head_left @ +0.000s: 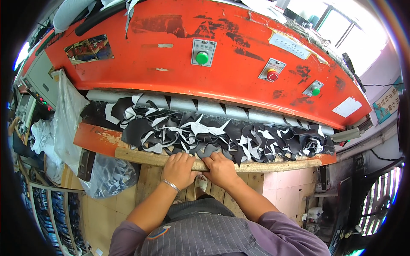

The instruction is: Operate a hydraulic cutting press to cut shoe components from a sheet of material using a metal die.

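A long wooden rail (260, 165) runs along the front of the red machine's bed. My left hand (179, 170), with a metal bangle on its wrist, is closed over the rail near its middle. Close beside it, my right hand (220, 169) is also closed over the rail, thumbs almost meeting. Just beyond my fingertips lies a long heap of black and white sheet-material scraps (196, 130), curled and tangled. Dark grey pieces of it touch or nearly touch my right fingers. The undersides of both hands are hidden.
The red machine front (141, 72) rises behind the heap, with a green button (202, 58), a red button (272, 75) and another green button (315, 91). A clear plastic bag (112, 177) of scraps hangs at the left. A rack (55, 213) stands lower left.
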The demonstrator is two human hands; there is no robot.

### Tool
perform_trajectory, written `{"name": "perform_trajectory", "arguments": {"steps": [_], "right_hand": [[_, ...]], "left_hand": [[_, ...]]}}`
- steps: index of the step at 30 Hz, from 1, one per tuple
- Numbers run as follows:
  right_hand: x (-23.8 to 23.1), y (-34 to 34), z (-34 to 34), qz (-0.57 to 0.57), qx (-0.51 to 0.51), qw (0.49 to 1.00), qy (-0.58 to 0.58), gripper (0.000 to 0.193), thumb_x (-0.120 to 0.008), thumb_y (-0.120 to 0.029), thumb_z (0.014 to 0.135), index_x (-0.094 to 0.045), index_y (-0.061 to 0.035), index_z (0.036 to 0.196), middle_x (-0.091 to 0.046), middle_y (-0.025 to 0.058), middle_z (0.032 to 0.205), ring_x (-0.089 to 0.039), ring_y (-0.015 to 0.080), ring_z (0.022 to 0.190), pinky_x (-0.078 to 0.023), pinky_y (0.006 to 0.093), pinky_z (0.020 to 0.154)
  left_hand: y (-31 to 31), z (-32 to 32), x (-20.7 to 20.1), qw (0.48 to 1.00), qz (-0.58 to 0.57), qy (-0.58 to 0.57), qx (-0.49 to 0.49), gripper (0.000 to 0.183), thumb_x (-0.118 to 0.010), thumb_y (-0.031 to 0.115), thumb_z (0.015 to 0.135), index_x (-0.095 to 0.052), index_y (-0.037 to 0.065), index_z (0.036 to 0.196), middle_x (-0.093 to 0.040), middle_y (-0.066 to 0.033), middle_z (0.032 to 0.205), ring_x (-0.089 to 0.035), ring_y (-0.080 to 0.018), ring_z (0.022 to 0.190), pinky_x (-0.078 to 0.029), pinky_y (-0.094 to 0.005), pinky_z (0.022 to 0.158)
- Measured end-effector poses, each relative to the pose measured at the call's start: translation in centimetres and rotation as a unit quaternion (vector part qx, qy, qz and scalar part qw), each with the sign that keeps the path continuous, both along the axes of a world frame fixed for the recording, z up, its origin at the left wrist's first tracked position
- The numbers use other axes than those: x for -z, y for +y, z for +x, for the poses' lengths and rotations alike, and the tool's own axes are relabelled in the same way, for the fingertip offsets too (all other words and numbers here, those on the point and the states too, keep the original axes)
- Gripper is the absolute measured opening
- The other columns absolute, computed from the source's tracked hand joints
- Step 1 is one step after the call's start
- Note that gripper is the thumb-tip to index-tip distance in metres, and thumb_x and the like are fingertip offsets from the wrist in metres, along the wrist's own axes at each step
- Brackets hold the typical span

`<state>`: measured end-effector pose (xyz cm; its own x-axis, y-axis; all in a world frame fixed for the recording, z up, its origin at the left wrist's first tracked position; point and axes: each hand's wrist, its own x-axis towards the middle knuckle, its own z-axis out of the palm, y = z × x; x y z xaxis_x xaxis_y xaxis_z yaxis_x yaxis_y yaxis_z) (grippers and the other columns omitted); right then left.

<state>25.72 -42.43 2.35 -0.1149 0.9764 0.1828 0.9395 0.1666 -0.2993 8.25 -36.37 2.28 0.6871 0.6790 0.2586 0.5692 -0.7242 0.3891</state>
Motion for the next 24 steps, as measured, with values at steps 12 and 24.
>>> {"name": "perform_trajectory", "arguments": {"steps": [12,24], "right_hand": [[-5.5,17.4,9.5,-0.102,0.077,0.992,0.006,0.078,-0.076,-0.046,0.070,-0.046,-0.0137,0.134,-0.035,0.0252,0.143,-0.039,0.0395,0.127,-0.046,0.0466,0.095],[-3.1,18.5,8.6,-0.081,0.062,0.977,0.187,0.069,-0.086,-0.036,0.059,-0.059,0.0001,0.112,-0.045,0.0256,0.125,-0.044,0.0393,0.119,-0.039,0.0442,0.100]], "left_hand": [[11.6,-0.1,-3.7,0.883,-0.429,-0.115,0.150,0.033,-0.072,0.018,0.084,-0.065,0.005,0.114,-0.062,-0.0110,0.113,-0.062,-0.0176,0.096,-0.051,-0.0288,0.081],[21.9,8.5,4.2,0.753,-0.567,-0.310,0.125,0.096,-0.071,-0.007,0.076,-0.011,0.009,0.150,-0.054,-0.0077,0.117,-0.062,-0.0133,0.091,-0.051,-0.0263,0.085]]}}
